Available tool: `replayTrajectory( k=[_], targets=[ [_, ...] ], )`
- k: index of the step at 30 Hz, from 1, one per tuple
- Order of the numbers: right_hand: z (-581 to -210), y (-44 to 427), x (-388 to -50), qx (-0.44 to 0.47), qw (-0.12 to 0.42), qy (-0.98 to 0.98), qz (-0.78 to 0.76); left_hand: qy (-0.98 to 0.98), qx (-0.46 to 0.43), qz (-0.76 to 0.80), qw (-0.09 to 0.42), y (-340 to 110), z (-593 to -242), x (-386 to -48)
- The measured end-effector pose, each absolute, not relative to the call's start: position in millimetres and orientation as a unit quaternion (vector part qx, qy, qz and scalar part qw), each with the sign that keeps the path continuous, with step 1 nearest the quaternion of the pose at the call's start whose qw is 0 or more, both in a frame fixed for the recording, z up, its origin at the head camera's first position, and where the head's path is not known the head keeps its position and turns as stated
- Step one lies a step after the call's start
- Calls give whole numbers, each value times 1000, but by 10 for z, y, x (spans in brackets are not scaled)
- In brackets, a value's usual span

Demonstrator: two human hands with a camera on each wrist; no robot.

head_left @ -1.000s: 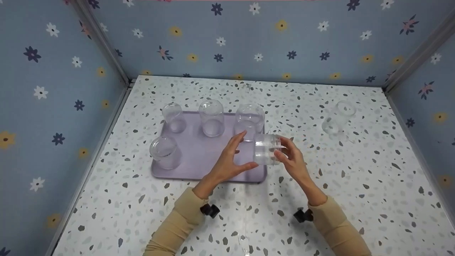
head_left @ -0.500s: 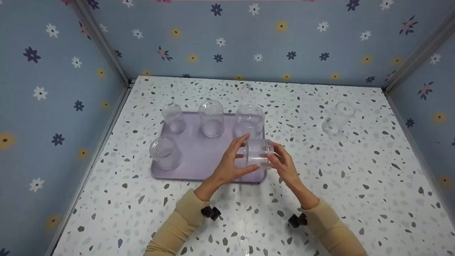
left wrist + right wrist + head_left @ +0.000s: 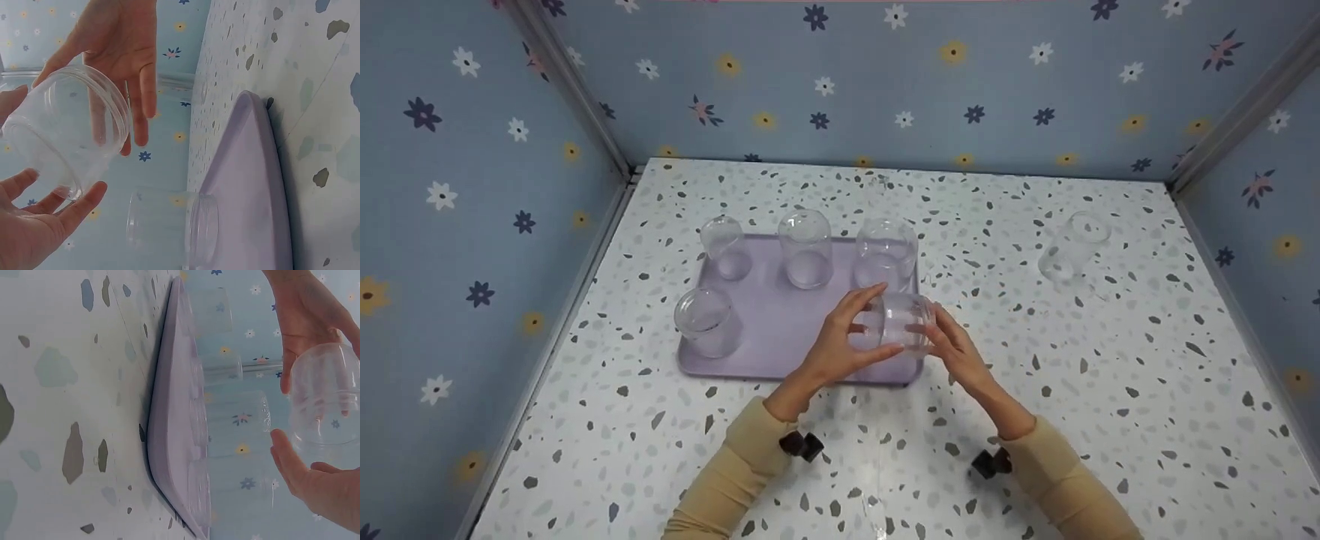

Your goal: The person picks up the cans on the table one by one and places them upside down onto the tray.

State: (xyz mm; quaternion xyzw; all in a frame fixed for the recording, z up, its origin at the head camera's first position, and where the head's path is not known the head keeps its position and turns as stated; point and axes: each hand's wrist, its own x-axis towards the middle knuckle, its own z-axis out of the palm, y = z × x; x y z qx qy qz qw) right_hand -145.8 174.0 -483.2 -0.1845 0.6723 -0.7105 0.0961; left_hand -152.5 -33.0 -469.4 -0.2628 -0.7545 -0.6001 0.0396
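Note:
A clear jar [image 3: 906, 322] lies sideways in the air above the right end of the purple tray [image 3: 780, 367]. My left hand [image 3: 832, 349] holds its base end, thumb and fingers on opposite sides of the wall. My right hand [image 3: 966, 364] grips the ridged rim end, with its thumb in front and some fingers seen through the clear wall. In the left wrist view the jar [image 3: 67, 129] is tilted, its wide mouth towards the right palm [image 3: 115, 34]. The right wrist view shows the jar [image 3: 326, 399] between both hands.
Several clear vessels stand on the tray: a small one [image 3: 725, 247], a tall one [image 3: 807, 251], a wide one [image 3: 887, 247] and one at front left [image 3: 703, 322]. Another clear vessel [image 3: 1072, 247] is at the right on the speckled table [image 3: 1110, 360]. Patterned walls [image 3: 870, 82] enclose the table.
The jar and my right hand have moved left and slightly down, to my left hand, which has come round the base end. During the last half second they have hardly moved.

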Motion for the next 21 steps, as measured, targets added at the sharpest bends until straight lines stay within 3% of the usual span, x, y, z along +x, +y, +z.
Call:
replayTrajectory(
  k=[7, 15, 21],
  targets=[
    [-4662, 1881, -1491, -145, 53, 756, -636, -814, -242, -528, 30, -473, -4478, -1452],
    [-4439, 2110, -1525, -112, 9, 824, -556, -896, -167, -411, 33, -665, -4556, -1509],
    [-4517, 2416, -1695, -108, -10, 859, -500, -924, -125, -362, 14, -756, -4558, -1524]
  ],
)
